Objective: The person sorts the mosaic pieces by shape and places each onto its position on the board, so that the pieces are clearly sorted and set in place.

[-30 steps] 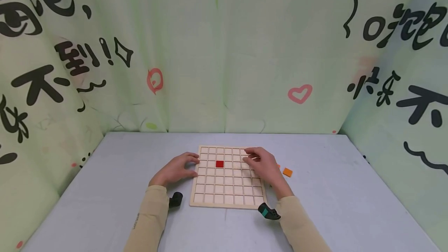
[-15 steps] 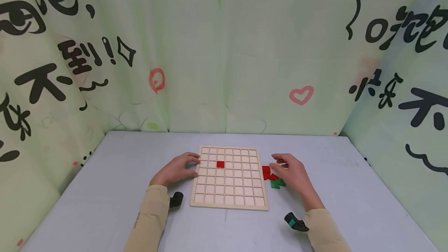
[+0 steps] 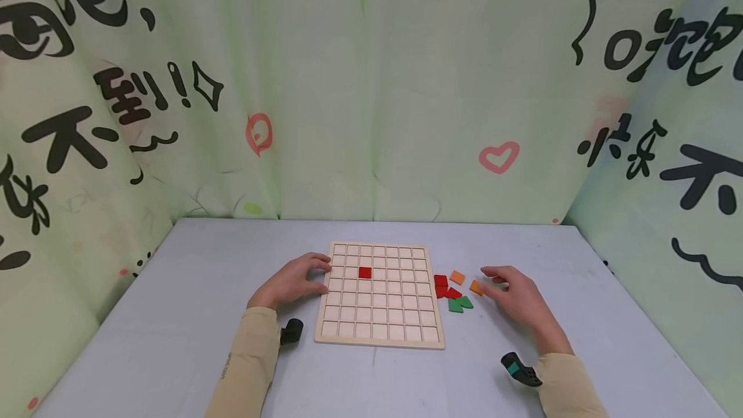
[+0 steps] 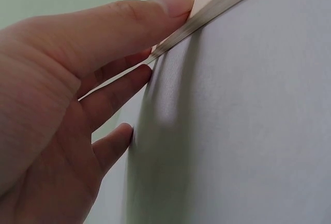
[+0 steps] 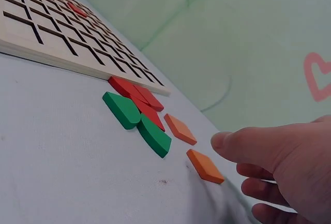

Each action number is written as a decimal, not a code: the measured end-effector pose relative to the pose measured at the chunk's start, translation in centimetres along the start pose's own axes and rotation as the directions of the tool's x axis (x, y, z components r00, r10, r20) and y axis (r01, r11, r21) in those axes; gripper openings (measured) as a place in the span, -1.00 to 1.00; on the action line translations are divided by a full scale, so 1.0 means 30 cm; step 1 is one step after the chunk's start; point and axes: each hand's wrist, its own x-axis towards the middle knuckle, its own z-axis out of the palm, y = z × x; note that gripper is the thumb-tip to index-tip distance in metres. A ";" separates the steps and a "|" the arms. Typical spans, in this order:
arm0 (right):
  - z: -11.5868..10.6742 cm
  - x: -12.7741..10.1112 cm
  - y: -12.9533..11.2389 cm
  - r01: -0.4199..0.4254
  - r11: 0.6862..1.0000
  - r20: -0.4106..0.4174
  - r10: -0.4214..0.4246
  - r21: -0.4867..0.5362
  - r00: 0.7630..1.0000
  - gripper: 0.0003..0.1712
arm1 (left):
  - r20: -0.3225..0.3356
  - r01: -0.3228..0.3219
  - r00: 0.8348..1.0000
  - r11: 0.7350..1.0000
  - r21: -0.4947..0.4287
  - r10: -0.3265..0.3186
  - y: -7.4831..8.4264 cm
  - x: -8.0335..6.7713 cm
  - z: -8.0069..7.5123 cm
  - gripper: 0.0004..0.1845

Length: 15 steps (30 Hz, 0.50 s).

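Note:
A pale wooden grid board (image 3: 380, 343) lies on the table, one red square tile (image 3: 365, 273) sitting in a cell of its upper part. At the board's left edge rests my left hand (image 3: 293, 281), thumb and fingers spread along the rim. The left wrist view has its thumb (image 4: 129, 19) touching the board's side. My right hand (image 3: 516, 295) is over the table to the right, fingers loosely bent and holding nothing. Its thumb and fingertips are close to an orange tile (image 5: 205, 167); a second orange tile (image 3: 457, 277) lies farther left.
Several red tiles (image 3: 441, 280) lie against the board's right edge, with green tiles (image 3: 455, 306) just in front. Printed curtains (image 3: 377, 115) stand behind the table and at both sides. A black wrist device (image 3: 521, 369) sits by the right sleeve.
My right hand has moved right from over the board, past the red and green tiles, to beside the orange tiles, uncovering the loose tiles. The left hand stays at the board's edge.

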 end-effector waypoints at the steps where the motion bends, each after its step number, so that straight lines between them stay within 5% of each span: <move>1: 0.000 -0.001 0.002 0.001 1.000 0.008 -0.001 -0.004 1.000 -0.48 | 0.000 0.001 1.000 1.000 -0.003 -0.001 0.001 -0.001 -0.001 -0.56; 15: 0.035 -0.002 0.000 0.045 0.997 -0.028 -0.047 -0.056 0.999 -0.57 | -0.001 -0.002 1.000 1.000 -0.001 0.002 0.001 -0.004 0.001 -0.56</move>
